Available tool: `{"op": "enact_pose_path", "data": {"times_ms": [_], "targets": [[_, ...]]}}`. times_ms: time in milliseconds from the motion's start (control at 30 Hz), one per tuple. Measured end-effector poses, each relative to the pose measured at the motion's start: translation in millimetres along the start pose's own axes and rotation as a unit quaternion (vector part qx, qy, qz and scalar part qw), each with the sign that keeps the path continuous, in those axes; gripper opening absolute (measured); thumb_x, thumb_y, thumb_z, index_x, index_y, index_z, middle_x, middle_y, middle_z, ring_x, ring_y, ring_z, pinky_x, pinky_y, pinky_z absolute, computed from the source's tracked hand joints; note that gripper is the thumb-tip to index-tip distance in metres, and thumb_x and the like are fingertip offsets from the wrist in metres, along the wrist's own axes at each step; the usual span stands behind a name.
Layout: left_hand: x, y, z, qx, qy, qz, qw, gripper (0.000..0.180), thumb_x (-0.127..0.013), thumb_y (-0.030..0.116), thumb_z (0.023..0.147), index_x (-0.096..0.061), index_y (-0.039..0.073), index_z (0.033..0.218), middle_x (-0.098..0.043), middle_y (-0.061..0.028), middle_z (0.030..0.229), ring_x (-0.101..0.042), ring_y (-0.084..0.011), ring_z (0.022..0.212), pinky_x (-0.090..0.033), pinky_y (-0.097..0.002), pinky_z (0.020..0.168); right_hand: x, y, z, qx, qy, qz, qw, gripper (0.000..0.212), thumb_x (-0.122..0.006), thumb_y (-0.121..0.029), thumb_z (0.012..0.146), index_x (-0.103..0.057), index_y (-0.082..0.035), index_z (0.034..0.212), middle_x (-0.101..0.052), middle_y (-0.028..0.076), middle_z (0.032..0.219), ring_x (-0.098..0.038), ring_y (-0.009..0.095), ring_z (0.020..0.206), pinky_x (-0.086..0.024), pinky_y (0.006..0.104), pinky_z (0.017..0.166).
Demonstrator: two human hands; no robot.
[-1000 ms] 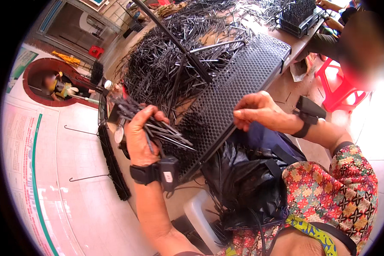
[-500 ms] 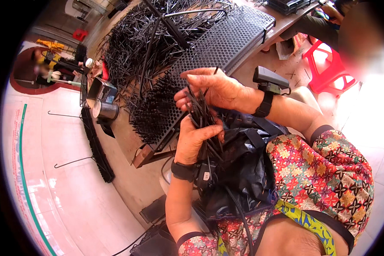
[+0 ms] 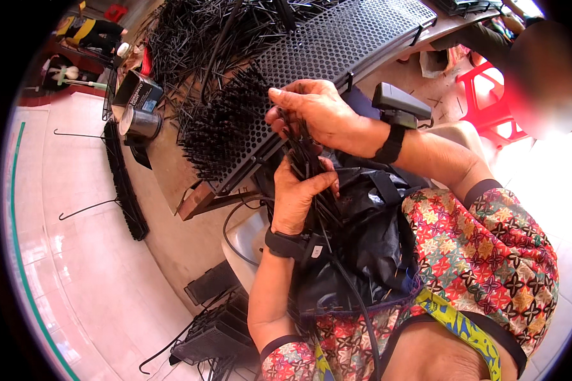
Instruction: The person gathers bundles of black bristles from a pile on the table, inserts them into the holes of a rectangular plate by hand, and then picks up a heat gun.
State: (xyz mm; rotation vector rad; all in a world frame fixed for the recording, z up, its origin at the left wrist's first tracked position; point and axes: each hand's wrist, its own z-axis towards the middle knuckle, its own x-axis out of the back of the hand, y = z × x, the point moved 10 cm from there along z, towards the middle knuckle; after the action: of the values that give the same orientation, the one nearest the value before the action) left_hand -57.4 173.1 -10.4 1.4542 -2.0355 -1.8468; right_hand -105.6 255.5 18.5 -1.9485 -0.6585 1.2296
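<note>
My left hand (image 3: 297, 195) is closed round a bundle of thin black sticks (image 3: 304, 152), thumb across it. Over the bundle's upper end is my right hand (image 3: 321, 114), its fingers bent and closed on stick ends; how many it grips is hidden. Just beyond that hand lies a long black perforated panel (image 3: 356, 39). Many black sticks stand upright, packed in the holes at the panel's near-left end (image 3: 225, 120). A large loose heap of similar sticks (image 3: 187, 47) spreads over the table behind it.
Left of the panel are a dark box (image 3: 140, 92) and a metal can (image 3: 141, 122). A long black bristly strip with wire hooks (image 3: 124, 184) lies farther left. Black panels (image 3: 216, 330) lie low at the bottom. A red stool (image 3: 483, 101) and another person are at the right.
The view has shifted, so the table and panel appear farther up and more black panels show below. My right fingers have curled in closer to the stick ends. My left hand keeps the bundle.
</note>
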Motion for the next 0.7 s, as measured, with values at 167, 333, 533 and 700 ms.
{"op": "enact_pose_path", "data": {"times_ms": [167,333,533,700], "targets": [[16.5,0.9,-5.6,-0.03,0.015,-0.019,0.999,0.037,-0.06,-0.007,0.063,-0.043,0.0,0.095,-0.054,-0.0092,0.074,-0.055,-0.0175,0.055,-0.047,-0.0275,0.049,0.6,-13.2,-13.2,0.129,-0.048,-0.004,0.99,0.02,-0.051,-0.012,0.082,-0.049,0.007,0.09,-0.058,0.012,0.072,-0.057,0.015,0.065,-0.048,0.0242,0.058],[24.3,-0.6,-7.7,-0.032,0.039,-0.016,0.999,0.038,-0.061,-0.005,0.063,-0.042,0.0,0.096,-0.053,-0.009,0.073,-0.054,-0.0179,0.055,-0.047,-0.0282,0.049,7.2,-21.9,-15.7,0.15,-0.056,-0.214,0.963,0.017,-0.053,-0.012,0.082,-0.055,0.004,0.087,-0.058,0.006,0.074,-0.056,0.01,0.069,-0.046,0.0217,0.059],[25.0,-1.2,-10.0,-0.04,0.054,-0.012,0.998,0.039,-0.058,-0.005,0.063,-0.042,0.0,0.098,-0.051,-0.0092,0.074,-0.054,-0.0191,0.056,-0.048,-0.0303,0.05,6.1,-37.4,-9.1,0.167,-0.036,-0.256,0.952,0.015,-0.053,-0.01,0.08,-0.056,0.005,0.08,-0.056,0.005,0.06,-0.051,0.008,0.047,-0.042,0.0197,0.042],[30.0,-11.1,-10.4,-0.024,0.054,-0.056,0.997,0.041,-0.057,-0.005,0.063,-0.041,0.0,0.101,-0.051,-0.0095,0.075,-0.054,-0.0199,0.058,-0.048,-0.0319,0.051,-2.1,-71.2,-0.9,0.347,-0.033,-0.219,0.911,0.011,-0.054,-0.006,0.08,-0.055,0.005,0.084,-0.057,0.005,0.061,-0.056,0.009,0.052,-0.046,0.0199,0.046]]}}
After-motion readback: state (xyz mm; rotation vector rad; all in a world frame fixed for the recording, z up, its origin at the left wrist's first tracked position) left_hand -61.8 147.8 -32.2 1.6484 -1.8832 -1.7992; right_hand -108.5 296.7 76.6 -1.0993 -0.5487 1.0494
